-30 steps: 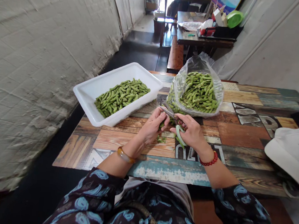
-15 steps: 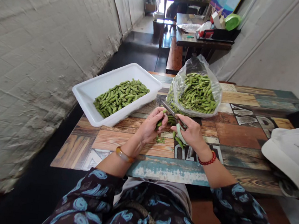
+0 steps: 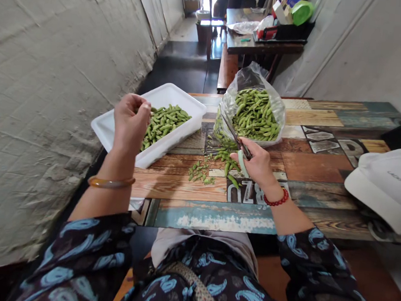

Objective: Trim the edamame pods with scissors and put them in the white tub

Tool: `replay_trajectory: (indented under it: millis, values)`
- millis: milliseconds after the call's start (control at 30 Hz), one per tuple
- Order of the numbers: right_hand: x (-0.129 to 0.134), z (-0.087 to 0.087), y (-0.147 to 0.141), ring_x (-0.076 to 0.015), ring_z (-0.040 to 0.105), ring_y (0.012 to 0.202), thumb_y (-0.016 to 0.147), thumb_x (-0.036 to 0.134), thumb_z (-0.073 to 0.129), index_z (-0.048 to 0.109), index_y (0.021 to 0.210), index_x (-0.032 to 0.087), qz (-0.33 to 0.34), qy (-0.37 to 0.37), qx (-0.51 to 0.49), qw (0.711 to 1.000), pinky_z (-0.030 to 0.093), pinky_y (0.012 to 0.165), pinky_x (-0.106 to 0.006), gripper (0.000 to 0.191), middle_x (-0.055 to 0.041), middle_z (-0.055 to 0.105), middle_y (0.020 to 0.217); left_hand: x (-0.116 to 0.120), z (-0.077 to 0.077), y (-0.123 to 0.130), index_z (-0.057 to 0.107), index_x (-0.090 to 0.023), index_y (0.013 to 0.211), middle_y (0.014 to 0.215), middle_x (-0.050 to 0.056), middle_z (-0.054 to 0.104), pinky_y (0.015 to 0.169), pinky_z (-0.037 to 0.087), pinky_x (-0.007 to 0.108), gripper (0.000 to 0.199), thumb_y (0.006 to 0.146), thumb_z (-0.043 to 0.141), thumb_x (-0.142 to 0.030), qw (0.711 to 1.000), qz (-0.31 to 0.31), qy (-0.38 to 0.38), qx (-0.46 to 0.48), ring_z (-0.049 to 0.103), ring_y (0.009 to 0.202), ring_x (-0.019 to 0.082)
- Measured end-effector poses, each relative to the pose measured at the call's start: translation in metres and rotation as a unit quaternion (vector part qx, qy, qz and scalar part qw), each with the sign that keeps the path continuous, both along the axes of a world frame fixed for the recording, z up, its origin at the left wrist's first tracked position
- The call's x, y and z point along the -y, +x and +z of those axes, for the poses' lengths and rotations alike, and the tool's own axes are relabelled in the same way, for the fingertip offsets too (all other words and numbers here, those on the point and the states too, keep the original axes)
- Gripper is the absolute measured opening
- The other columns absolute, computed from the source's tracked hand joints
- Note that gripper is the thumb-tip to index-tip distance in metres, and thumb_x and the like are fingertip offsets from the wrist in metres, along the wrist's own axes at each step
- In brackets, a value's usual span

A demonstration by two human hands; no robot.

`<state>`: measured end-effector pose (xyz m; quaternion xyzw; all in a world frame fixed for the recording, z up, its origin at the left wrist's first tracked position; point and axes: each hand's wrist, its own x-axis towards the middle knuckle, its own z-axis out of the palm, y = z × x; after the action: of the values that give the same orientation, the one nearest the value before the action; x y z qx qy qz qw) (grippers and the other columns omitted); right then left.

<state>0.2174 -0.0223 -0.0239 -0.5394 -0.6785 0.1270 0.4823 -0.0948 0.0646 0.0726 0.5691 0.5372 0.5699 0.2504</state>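
My left hand point(image 3: 131, 121) is raised over the left part of a white tray point(image 3: 188, 128), fingers curled together; whatever they hold is hidden. Green pods point(image 3: 166, 121) fill much of the tray's bottom. My right hand point(image 3: 256, 163) grips scissors point(image 3: 235, 136) with pale green handles, blades pointing up and left toward an open clear plastic bag point(image 3: 278, 99). That bag is full of pods point(image 3: 257, 113). Between the hands, a few loose pods point(image 3: 232, 179) and small green trimmings point(image 3: 201, 169) lie on the patterned wooden table point(image 3: 194, 216).
A white cap point(image 3: 389, 183) rests at the table's right end, near a black object. A rough pale wall point(image 3: 51, 84) runs along the left. Beyond stands another table point(image 3: 232, 42) with a black box and a green bowl, beside a wooden bench point(image 3: 227, 70).
My left hand has moved from beside the scissors, left and up to the tray, uncovering the trimmings. The scissors remain in my right hand. The view has shifted slightly.
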Motion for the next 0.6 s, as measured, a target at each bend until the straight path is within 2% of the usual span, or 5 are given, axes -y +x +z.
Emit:
replay_trajectory:
  millis: [67,133,267,433,600]
  values:
    - [0.001,0.002,0.000,-0.0248,0.071,0.090,0.078,0.055,0.071,0.069,0.117,0.019,0.001,0.000,-0.005,1.000,0.058,0.089,-0.039,0.053,-0.0110,0.074,0.105,-0.009,0.005,-0.016,0.058,-0.017,0.081,0.085,0.001,0.058,0.079,0.045,0.030,0.012,0.076,0.069,-0.015,0.978,-0.009,0.015,-0.209,0.052,0.080,0.014]
    - [0.001,0.003,0.001,-0.0244,0.071,0.089,0.078,0.055,0.070,0.069,0.117,0.018,0.001,0.003,-0.014,1.000,0.058,0.088,-0.038,0.053,-0.0107,0.074,0.106,-0.009,0.007,-0.018,0.064,-0.018,0.088,0.104,0.006,0.062,0.092,0.042,0.036,0.018,0.072,0.072,-0.017,0.944,-0.016,0.042,-0.328,0.054,0.097,0.021]
    - [0.000,0.002,0.003,-0.0254,0.071,0.096,0.079,0.052,0.070,0.069,0.118,0.016,-0.005,0.007,-0.034,0.999,0.057,0.091,-0.039,0.053,-0.0117,0.074,0.111,0.009,-0.004,0.024,0.069,-0.017,0.088,0.090,0.007,0.065,0.082,0.045,0.033,0.016,0.083,0.057,-0.027,0.927,-0.081,0.049,-0.362,0.057,0.079,0.018]
    - [-0.003,-0.003,0.003,-0.0261,0.071,0.097,0.078,0.050,0.071,0.069,0.117,0.017,-0.014,0.003,-0.025,1.000,0.057,0.092,-0.040,0.051,-0.0123,0.074,0.111,0.029,-0.055,0.101,0.071,-0.016,0.079,0.085,0.010,0.064,0.074,0.045,0.032,0.022,0.086,0.053,-0.026,0.864,-0.239,-0.011,-0.444,0.055,0.071,0.018]
    - [-0.003,-0.005,0.002,-0.0254,0.072,0.099,0.080,0.049,0.070,0.069,0.116,0.019,-0.008,0.008,-0.007,1.000,0.058,0.092,-0.039,0.047,-0.0107,0.074,0.112,0.026,-0.086,0.136,0.068,-0.014,0.076,0.091,0.014,0.061,0.083,0.044,0.037,0.017,0.084,0.057,-0.024,0.857,-0.225,-0.022,-0.464,0.057,0.087,0.025]
